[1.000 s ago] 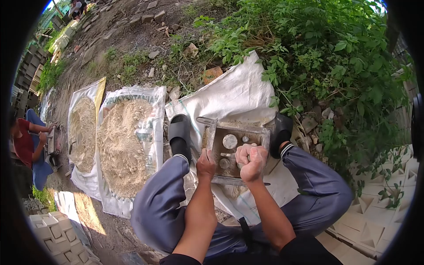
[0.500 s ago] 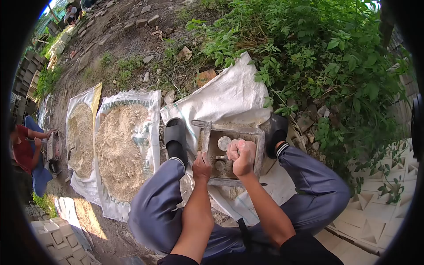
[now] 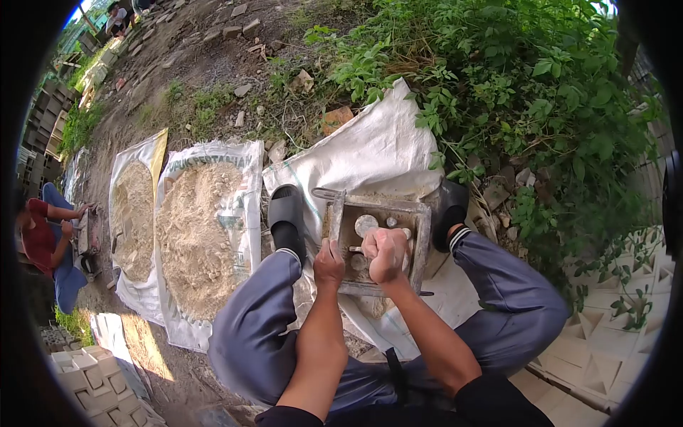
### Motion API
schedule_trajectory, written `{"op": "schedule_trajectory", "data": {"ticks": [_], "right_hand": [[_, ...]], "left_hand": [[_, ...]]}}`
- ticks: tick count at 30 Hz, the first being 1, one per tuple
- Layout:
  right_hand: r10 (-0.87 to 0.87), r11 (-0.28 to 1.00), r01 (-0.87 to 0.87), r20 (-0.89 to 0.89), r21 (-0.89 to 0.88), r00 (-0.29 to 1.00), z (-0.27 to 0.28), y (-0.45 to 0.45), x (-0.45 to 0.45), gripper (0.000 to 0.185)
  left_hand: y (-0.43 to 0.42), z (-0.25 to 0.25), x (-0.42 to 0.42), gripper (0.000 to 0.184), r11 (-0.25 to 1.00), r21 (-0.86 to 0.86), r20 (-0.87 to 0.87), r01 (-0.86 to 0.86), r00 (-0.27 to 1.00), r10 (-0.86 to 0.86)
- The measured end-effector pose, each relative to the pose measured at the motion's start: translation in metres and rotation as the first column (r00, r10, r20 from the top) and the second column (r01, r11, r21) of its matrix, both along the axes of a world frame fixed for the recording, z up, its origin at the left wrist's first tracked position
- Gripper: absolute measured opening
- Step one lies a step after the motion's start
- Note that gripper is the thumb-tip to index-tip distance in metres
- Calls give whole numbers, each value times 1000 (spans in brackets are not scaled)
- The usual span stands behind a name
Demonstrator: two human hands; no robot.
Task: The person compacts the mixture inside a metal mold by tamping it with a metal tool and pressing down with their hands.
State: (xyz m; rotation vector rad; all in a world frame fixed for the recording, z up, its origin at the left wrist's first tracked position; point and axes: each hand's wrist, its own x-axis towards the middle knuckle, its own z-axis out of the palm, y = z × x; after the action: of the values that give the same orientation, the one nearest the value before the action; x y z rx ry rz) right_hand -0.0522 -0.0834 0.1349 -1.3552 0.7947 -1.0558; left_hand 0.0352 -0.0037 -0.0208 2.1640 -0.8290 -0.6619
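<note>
Between my feet lies a square, mortar-crusted mould frame (image 3: 422, 245) with round knobs inside, one a large pale disc (image 3: 366, 225). My left hand (image 3: 329, 264) is closed on the frame's left side bar. Over the inside of the mould, my right hand (image 3: 385, 254) is clenched in a fist. A short rod end (image 3: 354, 249) shows at the left of the fist; whether the fist holds it is hidden. A smaller round knob (image 3: 391, 223) shows just beyond the fist.
A white woven sack (image 3: 384, 153) lies under the mould. Two sacks with pale sandy powder (image 3: 199, 235) spread on them lie to the left. A person in a red shirt (image 3: 39, 238) sits farther left. Leafy plants (image 3: 526, 92) and patterned blocks (image 3: 612, 341) are at the right.
My right fist has shifted slightly left and turned, uncovering a small knob beyond it. My left hand stays on the frame's side bar. The view has moved slightly.
</note>
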Motion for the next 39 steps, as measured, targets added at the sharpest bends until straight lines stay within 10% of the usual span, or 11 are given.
{"op": "schedule_trajectory", "data": {"ticks": [8,13,19,39], "right_hand": [[-58,997,56,25,53,998,4,-15,3,53],[0,972,-20,-87,-233,996,-3,-7,1,53],[-55,993,68,141,-92,988,-4,-5,-2,56],[7,998,-15,124,57,992,18,-7,-11,55]], "left_hand": [[-2,-2,-1,36,1000,-2,3,-3,1000,3],[2,-9,1,34,1000,-24,22,-2,1000,2],[2,-9,1,32,1000,2,20,-2,1000,2],[0,-1,1,34,1000,14,-8,-22,1000,22]]}}
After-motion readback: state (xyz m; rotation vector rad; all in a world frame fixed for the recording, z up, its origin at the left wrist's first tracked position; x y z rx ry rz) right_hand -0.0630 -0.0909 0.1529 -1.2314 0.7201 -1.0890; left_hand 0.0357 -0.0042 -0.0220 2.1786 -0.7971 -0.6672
